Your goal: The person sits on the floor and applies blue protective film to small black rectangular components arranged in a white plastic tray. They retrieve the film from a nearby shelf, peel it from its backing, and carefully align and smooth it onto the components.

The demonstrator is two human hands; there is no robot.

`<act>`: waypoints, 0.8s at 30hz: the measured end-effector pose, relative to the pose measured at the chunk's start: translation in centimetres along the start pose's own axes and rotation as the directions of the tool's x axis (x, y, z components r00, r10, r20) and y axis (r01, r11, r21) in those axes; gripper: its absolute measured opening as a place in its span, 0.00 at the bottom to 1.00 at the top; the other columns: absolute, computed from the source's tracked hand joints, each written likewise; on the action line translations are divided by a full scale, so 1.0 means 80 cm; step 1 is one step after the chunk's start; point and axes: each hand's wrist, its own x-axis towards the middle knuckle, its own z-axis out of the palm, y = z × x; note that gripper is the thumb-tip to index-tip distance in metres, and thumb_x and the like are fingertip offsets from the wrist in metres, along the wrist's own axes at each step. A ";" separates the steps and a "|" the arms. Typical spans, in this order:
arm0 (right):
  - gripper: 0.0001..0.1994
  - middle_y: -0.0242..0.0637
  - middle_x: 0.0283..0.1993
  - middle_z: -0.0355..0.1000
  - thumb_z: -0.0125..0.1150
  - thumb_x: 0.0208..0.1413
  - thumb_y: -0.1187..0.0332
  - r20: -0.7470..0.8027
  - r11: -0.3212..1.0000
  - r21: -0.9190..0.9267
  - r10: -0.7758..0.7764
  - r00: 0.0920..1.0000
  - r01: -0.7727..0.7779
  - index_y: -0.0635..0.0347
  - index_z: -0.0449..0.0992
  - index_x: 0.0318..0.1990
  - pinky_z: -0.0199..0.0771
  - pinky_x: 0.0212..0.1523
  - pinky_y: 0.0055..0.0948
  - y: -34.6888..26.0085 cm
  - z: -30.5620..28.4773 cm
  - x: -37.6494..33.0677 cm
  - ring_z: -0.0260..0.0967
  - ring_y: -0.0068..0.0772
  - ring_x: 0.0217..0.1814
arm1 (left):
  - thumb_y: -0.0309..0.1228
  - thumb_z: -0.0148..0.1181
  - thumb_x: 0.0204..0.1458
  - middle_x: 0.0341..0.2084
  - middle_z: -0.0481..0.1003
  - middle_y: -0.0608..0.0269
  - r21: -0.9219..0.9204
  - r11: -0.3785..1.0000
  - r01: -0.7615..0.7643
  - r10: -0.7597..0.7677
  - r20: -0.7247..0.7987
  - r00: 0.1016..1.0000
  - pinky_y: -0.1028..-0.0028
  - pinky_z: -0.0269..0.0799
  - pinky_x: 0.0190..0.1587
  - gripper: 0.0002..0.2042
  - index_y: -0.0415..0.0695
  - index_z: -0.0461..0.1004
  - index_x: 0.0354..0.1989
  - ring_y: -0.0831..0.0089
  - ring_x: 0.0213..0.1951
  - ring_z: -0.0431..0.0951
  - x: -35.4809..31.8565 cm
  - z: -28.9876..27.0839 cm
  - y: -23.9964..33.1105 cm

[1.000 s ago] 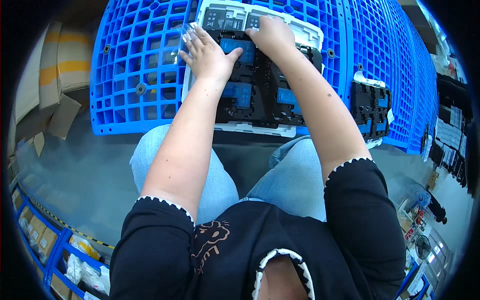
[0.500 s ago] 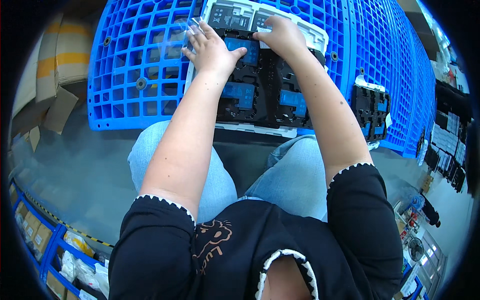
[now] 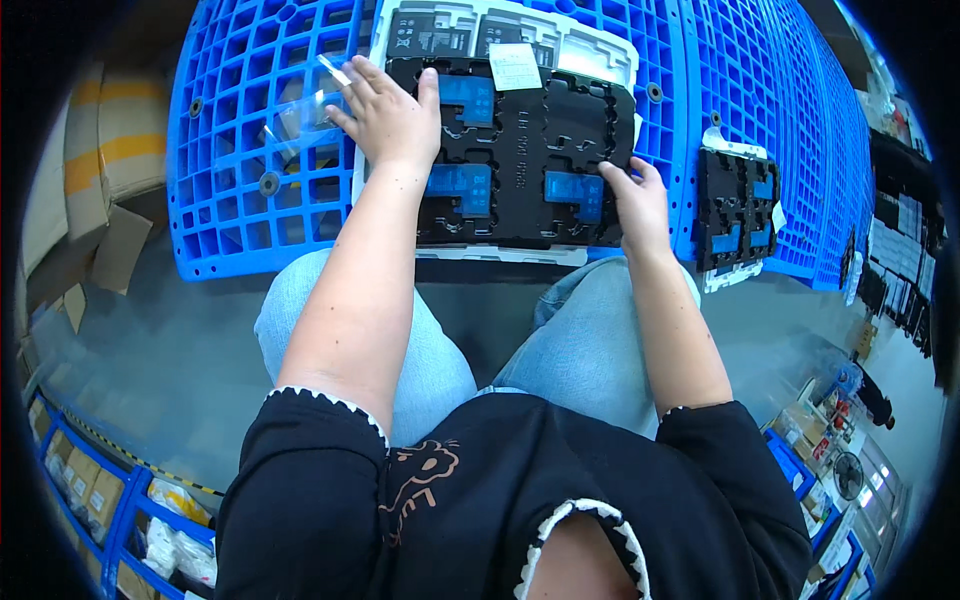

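Nearest, the right hand (image 3: 640, 205) is pinching the black moulded tray (image 3: 525, 160) at its lower right edge, fingers closed on it. Further out, the left hand (image 3: 388, 115) is lying flat and open on the tray's upper left corner. Four blue parts (image 3: 462, 190) are sitting in pockets; several pockets look unfilled. Beyond, the tray is resting on the blue plastic pallet (image 3: 250, 150), a second tray (image 3: 738, 215) lying to its right.
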 end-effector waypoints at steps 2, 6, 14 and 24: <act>0.33 0.51 0.41 0.72 0.65 0.41 0.67 -0.062 0.855 -0.459 -0.303 0.951 0.242 0.79 0.60 0.53 0.72 0.39 0.28 0.050 -0.008 0.030 0.72 0.39 0.36 | 0.55 0.35 0.56 0.64 0.44 0.41 0.023 0.999 -0.031 0.032 -0.056 0.998 0.51 0.27 0.65 0.40 0.31 0.37 0.64 0.55 0.67 0.38 0.000 0.003 0.007; 0.26 0.53 0.35 0.74 0.66 0.39 0.67 -0.046 0.967 -0.183 -0.189 0.981 0.178 0.78 0.69 0.45 0.71 0.42 0.32 0.027 -0.013 0.032 0.73 0.42 0.35 | 0.54 0.36 0.56 0.64 0.44 0.42 -0.007 0.999 -0.044 0.043 -0.084 0.996 0.52 0.27 0.65 0.39 0.31 0.38 0.64 0.56 0.67 0.37 0.000 0.005 0.007; 0.15 0.42 0.31 0.74 0.64 0.39 0.78 0.083 0.974 0.200 0.091 0.992 -0.106 0.75 0.72 0.37 0.72 0.30 0.24 -0.007 -0.016 0.027 0.72 0.27 0.28 | 0.53 0.41 0.54 0.63 0.46 0.38 -0.182 0.982 0.053 -0.057 -0.014 0.998 0.53 0.30 0.65 0.40 0.28 0.41 0.63 0.52 0.67 0.38 0.013 -0.011 0.006; 0.20 0.45 0.35 0.73 0.64 0.40 0.72 -0.045 0.992 0.032 -0.124 0.991 0.125 0.76 0.70 0.42 0.73 0.37 0.30 -0.001 -0.018 0.037 0.72 0.33 0.34 | 0.48 0.45 0.54 0.61 0.48 0.38 -0.207 0.976 0.066 -0.087 -0.090 0.992 0.51 0.36 0.64 0.38 0.27 0.42 0.62 0.49 0.66 0.42 0.022 -0.026 0.002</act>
